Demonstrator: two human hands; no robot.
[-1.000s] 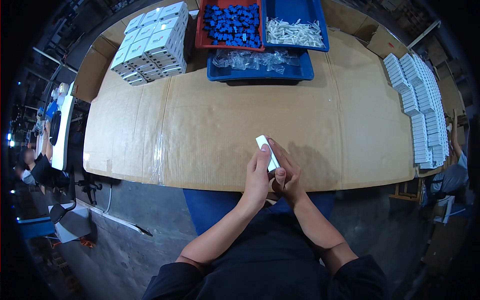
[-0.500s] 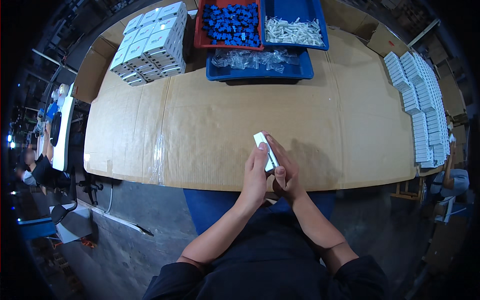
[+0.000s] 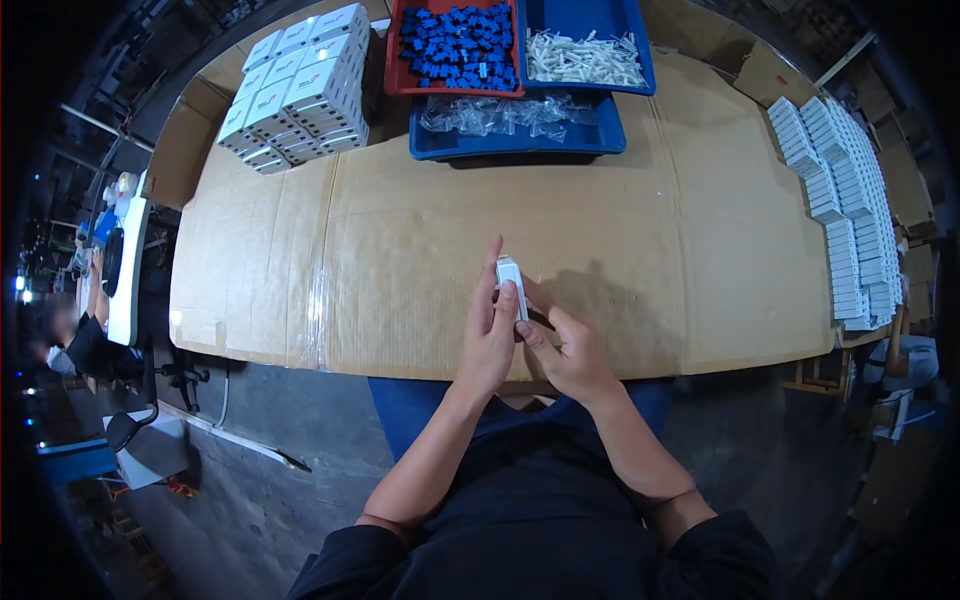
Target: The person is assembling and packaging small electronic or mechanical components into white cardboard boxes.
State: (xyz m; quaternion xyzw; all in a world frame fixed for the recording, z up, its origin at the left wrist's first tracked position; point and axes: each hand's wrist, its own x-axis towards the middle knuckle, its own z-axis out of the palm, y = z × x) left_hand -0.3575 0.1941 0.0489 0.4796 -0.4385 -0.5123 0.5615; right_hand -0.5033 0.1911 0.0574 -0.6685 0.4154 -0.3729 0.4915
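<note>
A small white rectangular plastic case (image 3: 510, 272) is held between both hands above the near edge of the cardboard-covered table. My left hand (image 3: 490, 335) grips its left side, thumb lying along the face and index finger pointing up past the top. My right hand (image 3: 570, 350) is closed about the lower right side, its thumb near the bottom end. Fingers cover much of the case, so its far side is hidden.
White boxes (image 3: 300, 90) are stacked at back left. A red tray (image 3: 395, 80) of blue parts and a blue tray (image 3: 648, 70) of white pieces rest behind another blue tray (image 3: 425, 147) with clear plastic pieces. White cases (image 3: 845, 220) line the right. A person (image 3: 85, 335) sits far left.
Both hands have turned the white case more upright and shifted it slightly left. The left index finger now extends upward, and the right hand has moved a little lower along the case.
</note>
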